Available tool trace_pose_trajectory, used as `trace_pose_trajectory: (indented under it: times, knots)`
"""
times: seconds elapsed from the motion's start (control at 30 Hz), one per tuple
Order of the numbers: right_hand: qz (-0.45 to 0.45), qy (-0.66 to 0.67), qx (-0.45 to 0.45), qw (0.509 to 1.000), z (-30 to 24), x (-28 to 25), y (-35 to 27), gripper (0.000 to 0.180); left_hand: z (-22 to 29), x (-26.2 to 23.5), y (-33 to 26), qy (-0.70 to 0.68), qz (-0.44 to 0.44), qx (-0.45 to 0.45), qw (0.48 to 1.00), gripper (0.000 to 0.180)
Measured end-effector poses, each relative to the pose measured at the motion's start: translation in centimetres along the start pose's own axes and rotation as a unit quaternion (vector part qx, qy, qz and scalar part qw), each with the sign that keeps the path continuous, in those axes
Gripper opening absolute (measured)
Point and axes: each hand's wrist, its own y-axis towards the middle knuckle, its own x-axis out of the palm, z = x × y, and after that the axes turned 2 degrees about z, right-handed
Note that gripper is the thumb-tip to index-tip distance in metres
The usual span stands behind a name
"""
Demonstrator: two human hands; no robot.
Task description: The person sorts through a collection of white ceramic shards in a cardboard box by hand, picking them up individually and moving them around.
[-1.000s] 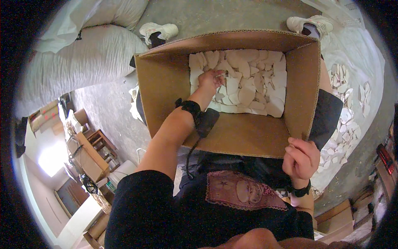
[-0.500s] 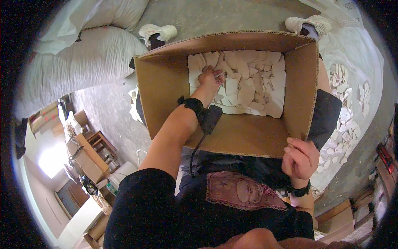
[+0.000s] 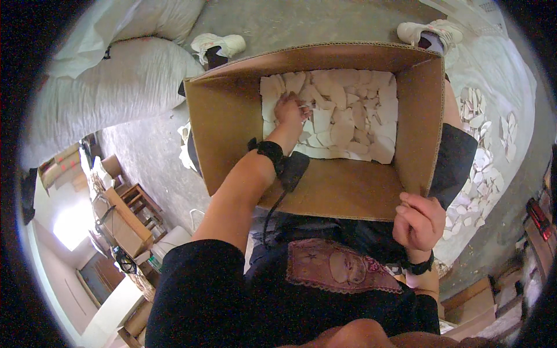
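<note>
A deep, open cardboard box (image 3: 342, 188) rests across my lap. Many off-white, thin, flat chips (image 3: 342, 127) of irregular shape cover its bottom. My left hand (image 3: 292, 110) reaches inside over the chips, near the far left part of the layer. Its fingers are bent and close together at the chips; whatever lies between them is too small to make out. At the box's near right corner, my right hand (image 3: 419, 223) has its fingers curled over the cardboard rim.
White sheeting (image 3: 510, 75) on the floor at right carries more loose chips (image 3: 478, 180). Large stuffed white sacks (image 3: 127, 98) lie at far left. A wooden stool (image 3: 142, 203) and cardboard stand at left. A black cable (image 3: 271, 214) hangs from my left wrist device.
My left hand has shifted slightly left among the chips, its fingers still low over them. The right hand keeps its place on the rim.
</note>
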Motion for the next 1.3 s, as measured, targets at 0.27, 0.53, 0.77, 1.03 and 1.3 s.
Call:
trace_pose_trajectory:
  times: [0.27, 0.53, 0.77, 1.03, 1.3]
  knots:
    - [0.0, 0.002, 0.005, 1.0, -0.1, 0.0, 0.0, 0.03, 3.0, -1.9, 1.1, 0.335, -0.079, 0.309, 0.887, 0.017]
    - [0.005, -0.003, 0.001, 1.0, 0.0, 0.0, 0.0, 0.031, 4.8, -3.1, 0.7, 0.487, -0.075, 0.476, 0.728, 0.019]
    - [0.012, 0.001, 0.0, 1.0, 0.0, 0.2, 0.0, 0.03, 3.2, -2.1, 2.2, 0.201, -0.135, 0.168, 0.956, 0.028]
    - [0.001, -0.007, -0.003, 1.0, 0.0, 0.0, 0.0, 0.032, 3.1, -1.4, 1.7, 0.089, -0.146, 0.053, 0.984, 0.02]
    - [-0.003, -0.007, -0.001, 1.0, 0.1, 0.0, -0.1, 0.033, 2.5, 0.2, 3.4, -0.03, -0.189, -0.038, 0.981, 0.014]
